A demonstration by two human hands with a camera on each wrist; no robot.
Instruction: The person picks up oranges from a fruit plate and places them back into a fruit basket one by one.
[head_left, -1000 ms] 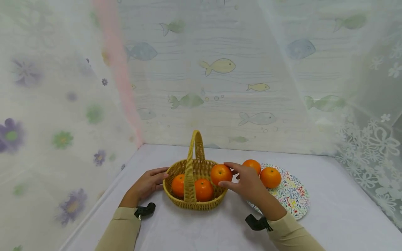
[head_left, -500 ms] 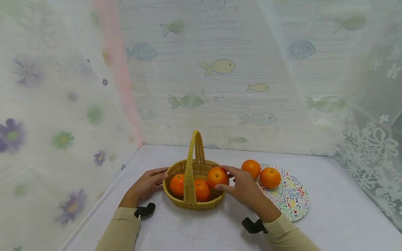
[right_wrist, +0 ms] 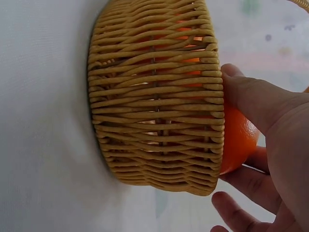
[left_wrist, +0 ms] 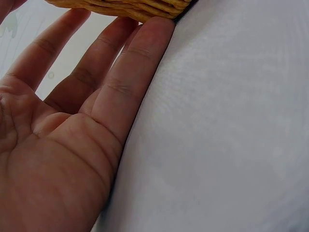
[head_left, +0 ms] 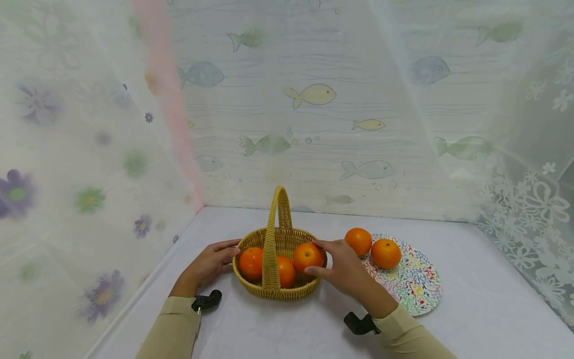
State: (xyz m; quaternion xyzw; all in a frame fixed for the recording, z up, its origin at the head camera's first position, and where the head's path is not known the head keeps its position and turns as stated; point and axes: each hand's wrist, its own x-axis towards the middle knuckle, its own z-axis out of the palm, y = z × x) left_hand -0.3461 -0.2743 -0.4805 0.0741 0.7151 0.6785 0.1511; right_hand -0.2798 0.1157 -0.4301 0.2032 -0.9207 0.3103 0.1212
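A yellow wicker basket with a tall arched handle stands on the white cloth. My right hand holds an orange by its right side, thumb and fingers spread round it, low inside the basket's right end. In the right wrist view, part of that orange bulges above the woven rim. Two more oranges lie in the basket, one at the left and one partly behind the handle. My left hand touches the basket's left side with extended fingers.
Right of the basket lies a round plate with a multicoloured squiggle pattern. One orange rests on it, and another orange sits by its upper left edge. Behind the table hangs a pale curtain printed with fish.
My right hand has moved left and slightly down, bringing its orange from the basket's rim into the right end. The two other basket oranges have shifted left. My left hand stays in place.
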